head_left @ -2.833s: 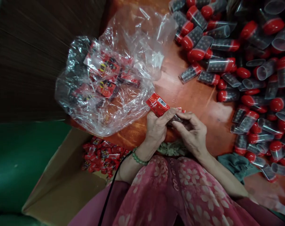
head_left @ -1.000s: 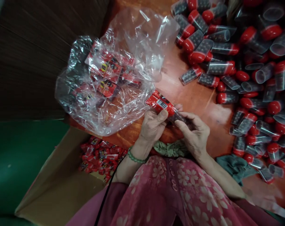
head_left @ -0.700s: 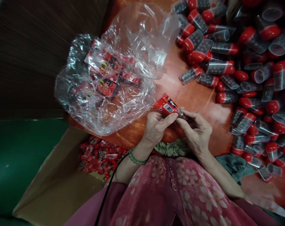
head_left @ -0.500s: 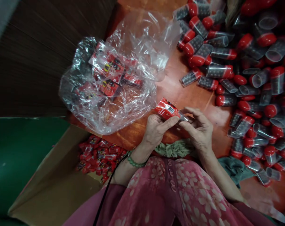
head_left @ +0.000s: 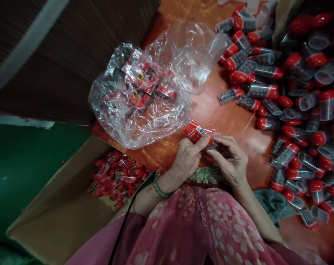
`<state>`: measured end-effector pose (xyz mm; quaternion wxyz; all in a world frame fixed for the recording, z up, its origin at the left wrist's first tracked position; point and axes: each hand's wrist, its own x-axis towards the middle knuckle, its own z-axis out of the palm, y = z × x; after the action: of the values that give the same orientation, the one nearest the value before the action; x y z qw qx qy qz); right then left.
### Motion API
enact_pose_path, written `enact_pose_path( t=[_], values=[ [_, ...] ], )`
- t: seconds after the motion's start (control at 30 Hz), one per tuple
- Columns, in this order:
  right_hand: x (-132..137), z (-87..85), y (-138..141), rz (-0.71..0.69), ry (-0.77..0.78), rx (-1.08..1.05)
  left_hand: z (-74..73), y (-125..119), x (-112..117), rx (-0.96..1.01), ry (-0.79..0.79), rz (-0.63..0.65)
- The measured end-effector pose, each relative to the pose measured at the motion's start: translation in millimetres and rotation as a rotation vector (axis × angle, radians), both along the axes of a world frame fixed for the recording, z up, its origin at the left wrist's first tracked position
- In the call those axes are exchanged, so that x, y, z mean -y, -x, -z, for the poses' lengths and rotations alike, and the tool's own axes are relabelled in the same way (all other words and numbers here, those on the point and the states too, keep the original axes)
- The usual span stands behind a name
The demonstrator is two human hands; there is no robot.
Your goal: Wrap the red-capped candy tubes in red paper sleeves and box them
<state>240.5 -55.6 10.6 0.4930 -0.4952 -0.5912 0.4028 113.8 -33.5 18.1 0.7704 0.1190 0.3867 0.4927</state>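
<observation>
My left hand (head_left: 187, 158) is closed round a small red printed packet (head_left: 194, 131) with a barcode, its thumb pressed on top. The fingers of my right hand (head_left: 231, 158) are bent round the packet's right end, where a dark, see-through part shows. My right thumb lies under that end, and the fingertips are partly hidden. Beyond my hands, a crumpled clear plastic bag (head_left: 156, 129) lies on the orange-brown tabletop (head_left: 208, 106), with several flat red printed packets (head_left: 145, 75) in it.
A heap of clear tubes with red caps and dark beads (head_left: 266, 90) spreads over the right side. Below the left table edge stands a cardboard box (head_left: 53, 206) with many red packets (head_left: 118, 178). Green cloth (head_left: 207, 175) lies by my lap. A dark panel (head_left: 81, 62) rises at left.
My right fingers have closed in round the packet's end, and a narrow red strip now shows behind it. The view has shifted, so the bag sits farther right.
</observation>
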Motion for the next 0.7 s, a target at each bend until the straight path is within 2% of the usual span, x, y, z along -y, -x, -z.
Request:
enact_pose_path(
  t=[0.13, 0.23, 0.53, 0.7],
  values=[
    [3, 2.7, -2, 0.031, 0.01, 0.039, 2.8, -1, 7, -0.018, 0.039, 0.024],
    [4, 4.3, -4, 0.034, -0.052, 0.058, 3.1, 0, 12, 0.004, 0.058, 0.046],
    [10, 7.5, -8, -0.094, -0.26, 0.058, 5.1, 16, 35, -0.017, 0.018, 0.173],
    [16, 1.6, -5, -0.165, -0.356, 0.114, 2.9, 28, 44, -0.043, 0.002, 0.241]
  ],
)
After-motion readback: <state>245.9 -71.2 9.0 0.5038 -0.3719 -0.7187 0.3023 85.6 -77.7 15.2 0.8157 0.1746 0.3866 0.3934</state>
